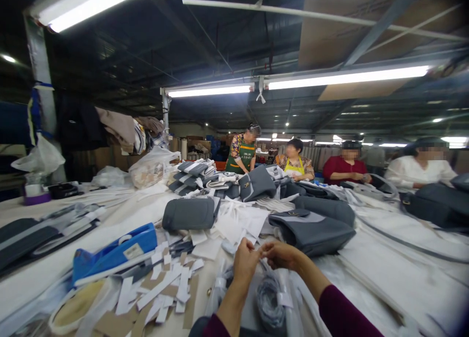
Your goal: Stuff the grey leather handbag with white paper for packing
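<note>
My left hand (pixel 245 262) and my right hand (pixel 280 254) meet at the fingertips low in the middle of the view, both pinched together on a small pale piece that I cannot make out. Under them lie clear plastic sleeves (pixel 220 290) and a coiled grey strap bundle (pixel 270 303) with a white band around it. Both forearms come up from the bottom edge in dark maroon sleeves.
A blue tape dispenser (pixel 113 254) and a tape roll (pixel 78 305) sit at the left, with scattered white paper strips (pixel 164 285) beside them. Grey bags (pixel 311 232) and folded grey pieces (pixel 188 213) cover the long table. Several other people (pixel 346 166) work along the far side.
</note>
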`<state>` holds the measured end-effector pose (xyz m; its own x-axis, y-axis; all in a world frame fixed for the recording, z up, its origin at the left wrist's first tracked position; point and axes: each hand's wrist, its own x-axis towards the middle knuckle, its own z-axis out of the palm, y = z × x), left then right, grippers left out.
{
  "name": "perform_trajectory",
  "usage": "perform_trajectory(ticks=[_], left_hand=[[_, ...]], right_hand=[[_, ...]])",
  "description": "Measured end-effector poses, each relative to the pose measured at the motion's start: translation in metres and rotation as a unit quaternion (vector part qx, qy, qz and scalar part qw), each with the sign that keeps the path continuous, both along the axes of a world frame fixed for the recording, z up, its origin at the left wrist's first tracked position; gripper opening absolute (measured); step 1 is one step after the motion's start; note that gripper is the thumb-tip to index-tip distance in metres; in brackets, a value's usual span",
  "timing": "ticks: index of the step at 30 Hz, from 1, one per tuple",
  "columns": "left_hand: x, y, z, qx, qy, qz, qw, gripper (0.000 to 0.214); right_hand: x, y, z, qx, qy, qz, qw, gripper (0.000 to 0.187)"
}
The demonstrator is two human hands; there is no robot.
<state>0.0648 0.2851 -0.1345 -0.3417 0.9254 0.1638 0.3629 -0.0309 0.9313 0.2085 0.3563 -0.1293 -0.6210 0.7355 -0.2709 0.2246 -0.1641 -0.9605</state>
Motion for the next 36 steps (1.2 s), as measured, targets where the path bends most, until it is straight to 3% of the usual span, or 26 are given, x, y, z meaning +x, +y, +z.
perform_trajectory(ticks=[5,7,10,13,17,22,36], left_hand=[[-0.002,0.014,-0.013,0.034,-0.173,-0.043,0.983,0.022],[-0.003,0.018,-0.016,0.053,-0.212,-0.054,0.974,0.022],[-0.003,0.02,-0.016,0.064,-0.271,-0.074,0.958,0.021],[-0.003,0.016,-0.013,0.088,-0.319,-0.068,0.941,0.019],[-0.004,0.011,-0.009,0.107,-0.337,-0.048,0.934,0.019],[-0.005,0.011,-0.012,0.087,-0.343,-0.039,0.935,0.022],[-0.006,0.019,-0.016,0.107,-0.384,0.0,0.917,0.022]], right_hand=[[0.009,-0.009,0.002,-0.086,0.128,-0.033,0.988,0.039],[0.011,-0.012,0.001,-0.096,0.143,-0.071,0.983,0.038],[0.011,-0.016,0.002,-0.079,0.16,-0.088,0.98,0.027],[0.009,-0.019,0.002,-0.041,0.191,-0.041,0.98,0.045],[0.005,-0.016,-0.008,-0.016,0.181,-0.103,0.978,0.035],[0.004,-0.004,-0.024,-0.014,0.15,-0.16,0.976,0.041],[-0.004,-0.008,-0.015,0.148,0.047,-0.226,0.962,0.035]])
